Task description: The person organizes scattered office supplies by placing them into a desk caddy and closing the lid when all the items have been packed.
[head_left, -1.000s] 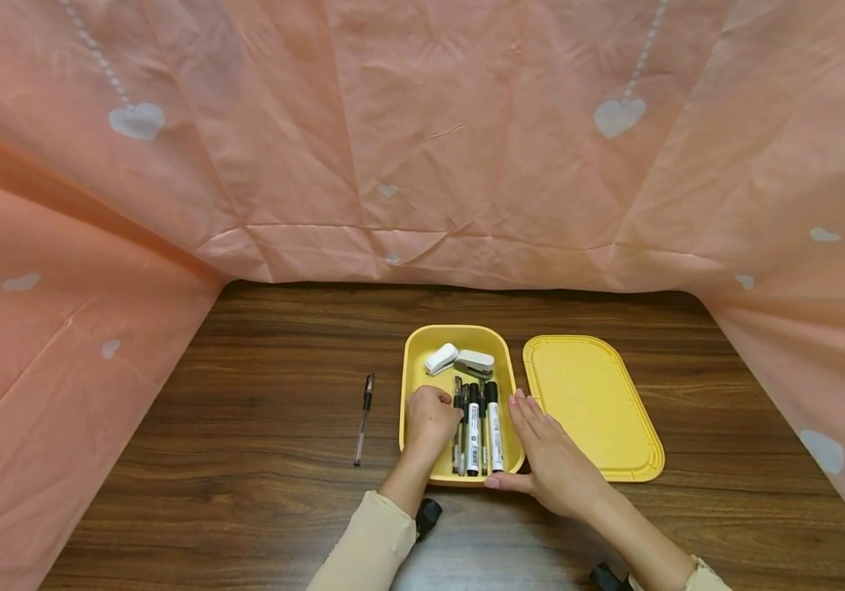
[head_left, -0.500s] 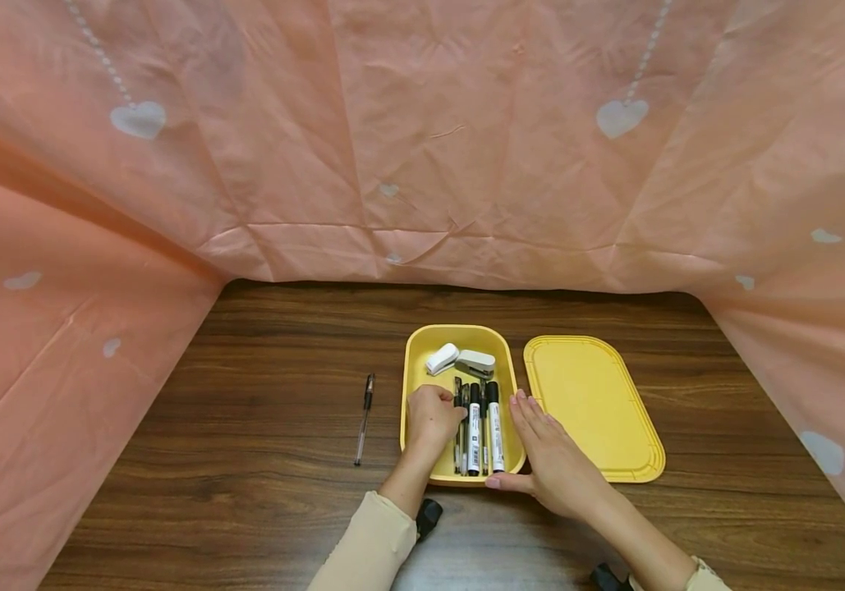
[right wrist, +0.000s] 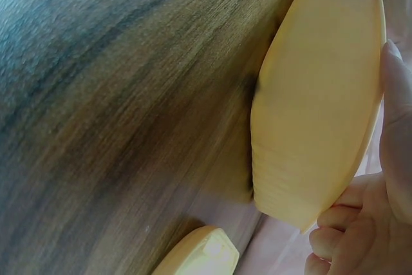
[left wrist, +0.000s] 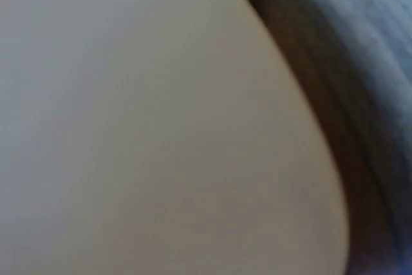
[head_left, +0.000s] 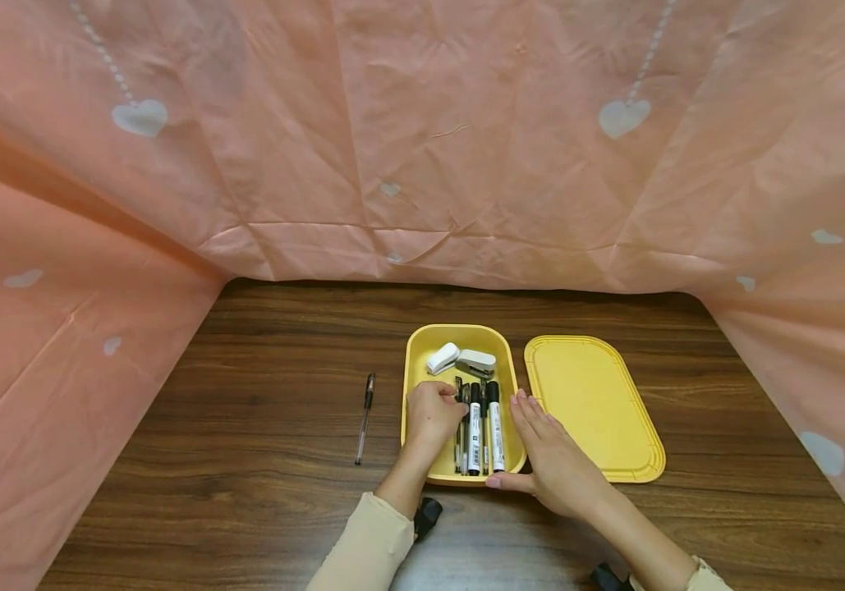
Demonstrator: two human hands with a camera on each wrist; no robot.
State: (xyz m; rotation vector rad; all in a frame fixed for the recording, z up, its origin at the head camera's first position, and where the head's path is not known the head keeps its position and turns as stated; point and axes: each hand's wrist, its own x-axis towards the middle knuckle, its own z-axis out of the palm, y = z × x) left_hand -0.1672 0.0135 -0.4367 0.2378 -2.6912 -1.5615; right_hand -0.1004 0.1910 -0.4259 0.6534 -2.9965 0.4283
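A yellow box [head_left: 459, 331] stands uncovered on the table. In it, several clear-barrelled black pens and two white markers [head_left: 475, 439] with black caps lie side by side. My left hand [head_left: 429, 417] reaches into its left half, finger and thumb pinching the black upper part of the leftmost pen [head_left: 458, 455]; the fingertips are partly hidden. My right hand [head_left: 555, 472] rests straight fingers along the right rim, with the thumb at the front corner. From the right wrist view, thumb and fingers touch the rim of the same box [right wrist: 315, 107]. Only a blurred pale surface fills the left wrist view.
Two small white staplers [head_left: 477, 360] lie at the back of the box. The yellow lid [head_left: 595, 410] lies flat to its right. A lone black pen [head_left: 365, 419] lies on the wooden table [head_left: 259, 427] to the left. Pink cloth [head_left: 422, 148] surrounds the back and sides.
The left hand shifts very slightly at the leftmost pens. The right hand, the box and the lid stay where they were.
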